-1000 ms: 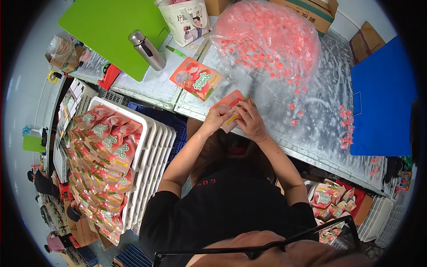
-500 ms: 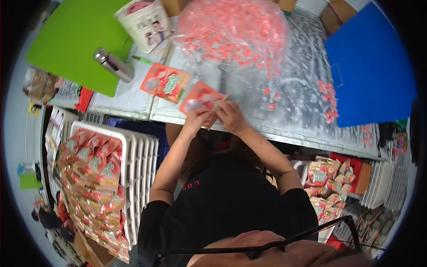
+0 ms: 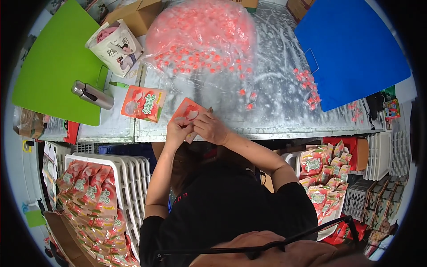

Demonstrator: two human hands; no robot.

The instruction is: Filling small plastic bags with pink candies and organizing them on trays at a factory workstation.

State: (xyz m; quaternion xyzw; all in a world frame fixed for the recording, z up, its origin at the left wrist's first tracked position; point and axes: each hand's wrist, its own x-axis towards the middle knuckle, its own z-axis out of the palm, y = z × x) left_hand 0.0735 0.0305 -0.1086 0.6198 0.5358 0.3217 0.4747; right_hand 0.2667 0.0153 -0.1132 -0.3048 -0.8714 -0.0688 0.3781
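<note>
At the front edge of the metal table, both my hands are on a red-and-tan printed pouch. My left hand pinches its near edge on the left side. My right hand is closed around its right side, the fingers bent over it, close beside the left. The part of the pouch between my fingers is hidden. Another pouch of the same kind lies flat to the left. Beyond, a big clear plastic bag holds many small pink-red pieces. A few loose pieces lie to the right of my hands.
A green board stands left, with a steel flask, a green-handled knife or cutter and a white carrier bag near it. A blue board stands right. Filled pouches lie in stacked white crates and a right-hand crate.
The view has shifted, so the table things sit further left and the pouch lower. My hands still hold the pouch, with the fingers now closer together.
</note>
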